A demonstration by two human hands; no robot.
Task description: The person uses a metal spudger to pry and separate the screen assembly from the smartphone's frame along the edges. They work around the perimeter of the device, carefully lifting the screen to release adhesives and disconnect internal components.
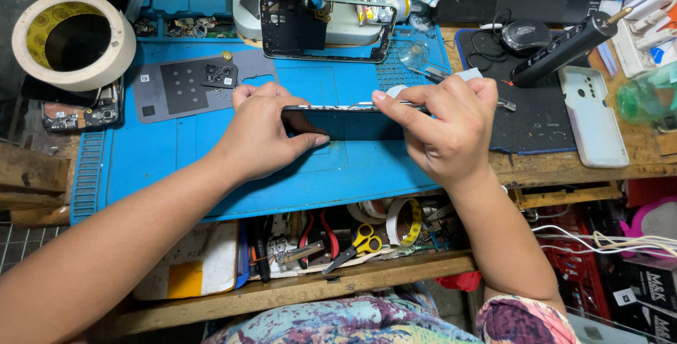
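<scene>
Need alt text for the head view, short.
Both hands hold a dark phone panel edge-up over a blue repair mat: left hand at its left end, right hand at its right. A phone frame lies beyond, a tape roll at far left.

Bright even overhead light; soft shadows under hands (pixel 352 132); sharp centre; slight wide-angle bending at edges.

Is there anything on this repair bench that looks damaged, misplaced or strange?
Yes. A bare phone frame leans at the back of the blue mat, emptied of its parts. An opened phone lies at the mat's left edge with its circuit boards exposed, partly under a tape roll. Nothing looks spilled.
</scene>
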